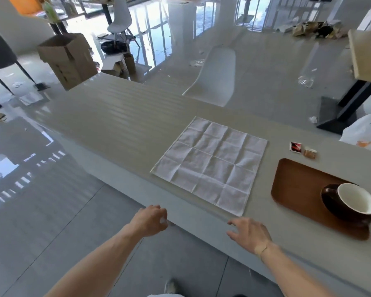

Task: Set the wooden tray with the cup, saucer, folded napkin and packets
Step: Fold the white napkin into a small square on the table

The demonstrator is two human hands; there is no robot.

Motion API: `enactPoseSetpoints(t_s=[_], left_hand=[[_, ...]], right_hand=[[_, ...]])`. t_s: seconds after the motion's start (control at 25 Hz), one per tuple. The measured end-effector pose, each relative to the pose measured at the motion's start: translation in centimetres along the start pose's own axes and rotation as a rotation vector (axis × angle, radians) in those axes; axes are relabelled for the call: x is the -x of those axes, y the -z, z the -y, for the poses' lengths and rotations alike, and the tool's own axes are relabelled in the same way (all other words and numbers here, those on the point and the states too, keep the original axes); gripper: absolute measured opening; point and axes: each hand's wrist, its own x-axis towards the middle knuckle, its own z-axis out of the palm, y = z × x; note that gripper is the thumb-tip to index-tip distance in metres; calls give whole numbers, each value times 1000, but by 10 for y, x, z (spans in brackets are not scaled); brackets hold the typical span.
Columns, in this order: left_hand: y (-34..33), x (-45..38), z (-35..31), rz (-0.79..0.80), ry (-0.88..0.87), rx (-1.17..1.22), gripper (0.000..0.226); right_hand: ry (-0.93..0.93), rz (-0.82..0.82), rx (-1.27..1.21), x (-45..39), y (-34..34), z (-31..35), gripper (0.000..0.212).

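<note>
A white napkin (210, 165) lies spread flat and creased on the beige table (120, 116). To its right sits the wooden tray (296, 185) with a dark saucer (338, 209) and a cup (357, 198), white inside, on its near right part. Two packets lie on the table just beyond the tray: a red and white one (295, 146) and a brown one (309, 153). My left hand (150, 220) hovers at the table's near edge with loosely curled fingers, holding nothing. My right hand (250, 233) is over the table edge, fingers spread, just short of the napkin's near corner.
A white chair (214, 76) stands behind the table. A cardboard box (68, 58) sits on the floor at the far left, with another white chair (119, 18) behind it. A second table (364, 54) is at the far right, and a white bag (362, 131) beside it.
</note>
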Motion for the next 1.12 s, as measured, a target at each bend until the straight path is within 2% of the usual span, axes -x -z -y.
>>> enactPoseSetpoints(t_s=[0.24,0.52,0.64,0.72,0.8,0.92,1.12], left_hand=[[25,-44,44,8,-78,-88,36],[53,-118,42,-8,-148,-180,43],[63,-146,43,-21,-205,-263,63],[65,-158,49,17,-208,-318,80],[60,-161,58,56,-223,-341,89],[53,-156,72,-73,-316,-346,83],[44,-155,93,-163,-538,-306,75]], right_hand=[[-116,-84,42,-20,-6,26,47],[-168,-182,90,-49,-19,6,65],[-125,-166,102,-65,-19,2,67],[-91,-167,106,-68,-15,0,72],[-80,-178,52,-68,-14,1,78],[-65,-184,13,-64,-12,1,79],[-86,-205,-10,-55,-17,4,69]])
